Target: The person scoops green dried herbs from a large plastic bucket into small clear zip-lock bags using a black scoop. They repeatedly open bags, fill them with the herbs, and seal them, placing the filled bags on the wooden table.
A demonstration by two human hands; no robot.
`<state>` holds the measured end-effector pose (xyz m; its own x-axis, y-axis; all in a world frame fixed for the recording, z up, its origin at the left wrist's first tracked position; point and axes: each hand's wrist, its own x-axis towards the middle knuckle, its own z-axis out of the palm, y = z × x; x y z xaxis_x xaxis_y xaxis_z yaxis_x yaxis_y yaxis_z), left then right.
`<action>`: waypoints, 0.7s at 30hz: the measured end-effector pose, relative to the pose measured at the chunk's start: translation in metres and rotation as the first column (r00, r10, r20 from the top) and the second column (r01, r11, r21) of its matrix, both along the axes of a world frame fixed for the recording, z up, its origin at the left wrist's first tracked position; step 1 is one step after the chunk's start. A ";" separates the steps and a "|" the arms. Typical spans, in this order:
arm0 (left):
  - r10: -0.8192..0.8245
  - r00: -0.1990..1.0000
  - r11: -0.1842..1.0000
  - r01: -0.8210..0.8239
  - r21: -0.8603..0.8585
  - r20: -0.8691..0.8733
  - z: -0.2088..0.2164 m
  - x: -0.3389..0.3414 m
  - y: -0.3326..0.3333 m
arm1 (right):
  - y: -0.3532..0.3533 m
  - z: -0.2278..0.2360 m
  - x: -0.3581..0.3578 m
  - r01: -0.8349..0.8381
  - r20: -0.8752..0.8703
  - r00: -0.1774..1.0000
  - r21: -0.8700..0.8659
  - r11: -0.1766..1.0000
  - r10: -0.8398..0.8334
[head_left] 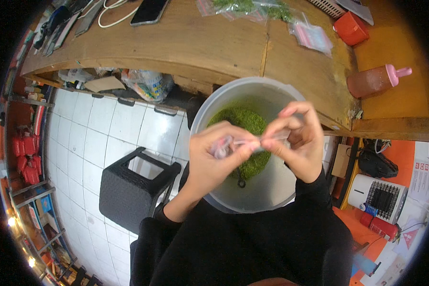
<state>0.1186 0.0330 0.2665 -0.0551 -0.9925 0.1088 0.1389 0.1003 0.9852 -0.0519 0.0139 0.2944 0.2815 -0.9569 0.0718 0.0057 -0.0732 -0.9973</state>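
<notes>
Both my hands meet over a large translucent plastic tub. My left hand (213,151) pinches a small clear zip bag (244,141) with a pinkish strip at its edge, and more crumpled clear plastic (221,147) is tucked in its palm. The fingertips of my right hand (298,140) grip the other end of the bag's edge, slightly blurred. Below them, the tub (206,107) holds a heap of fine green shreds (257,167). A dark ring-ended handle (241,183) pokes out of the heap; the rest of that tool is hidden.
Beyond the tub runs a wooden table (200,43) with a phone (149,10), bags of green shreds (238,5), a stack of zip bags (312,37) and a pink-lidded bottle (374,81). A black stool (128,195) stands at left, an air cooler (377,198) at right.
</notes>
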 end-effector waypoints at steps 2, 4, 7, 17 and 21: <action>-0.062 0.996 0.998 0.062 0.000 0.057 0.002 0.000 -0.002 | -0.004 0.001 -0.005 -0.065 -0.067 0.996 -0.017 0.998 0.064; -0.084 0.994 0.996 0.085 0.000 0.070 0.005 -0.001 -0.003 | -0.006 0.004 -0.009 -0.093 -0.115 0.989 0.019 0.996 0.094; -0.043 0.997 0.996 0.048 -0.075 0.062 -0.003 -0.003 -0.003 | -0.019 0.032 -0.012 -0.083 -0.249 0.964 0.059 0.995 0.095; 0.087 0.939 0.986 -0.129 -0.109 -0.332 -0.007 -0.009 -0.006 | -0.041 0.034 0.003 -0.388 -0.655 0.754 -0.404 0.828 0.034; 0.116 0.886 0.991 -0.134 -0.007 -0.448 -0.008 -0.009 -0.005 | -0.014 0.017 0.017 -0.268 -0.494 0.857 -0.180 0.946 0.149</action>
